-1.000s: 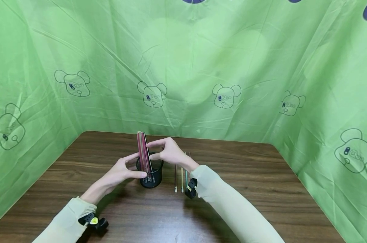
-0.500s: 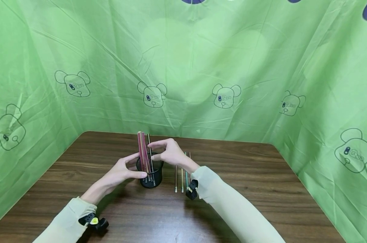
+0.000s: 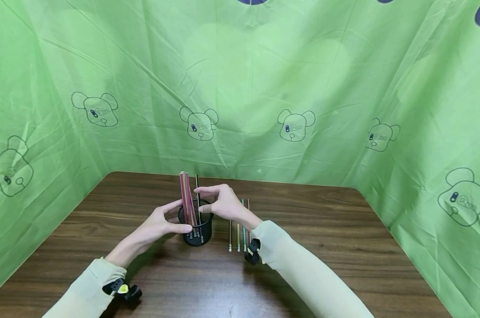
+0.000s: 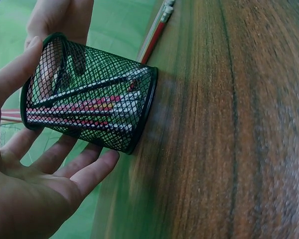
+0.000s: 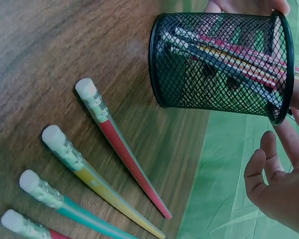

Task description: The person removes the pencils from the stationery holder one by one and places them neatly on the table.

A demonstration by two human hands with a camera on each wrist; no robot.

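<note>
On the brown table (image 3: 184, 282), the person's left hand (image 3: 154, 225) half-circled a black mesh cup (image 3: 203, 236) from eight o'clock, thumb at its rim. Four loose pencils (image 3: 238, 238) lay in a row at the upright cup's four o'clock. Inside it, reddish pencils (image 3: 187, 196), erasers down, leaned toward eleven. The right hand (image 3: 226, 203), at two o'clock, pinched a dark pencil (image 3: 197, 183) whose lower end stood in the cup. Green cloth (image 3: 248, 88) hung beyond, at twelve. The step seemed to be moving that single pencil, in or out unclear; next probably called for a steady cup and a straight, light pinch.
</note>
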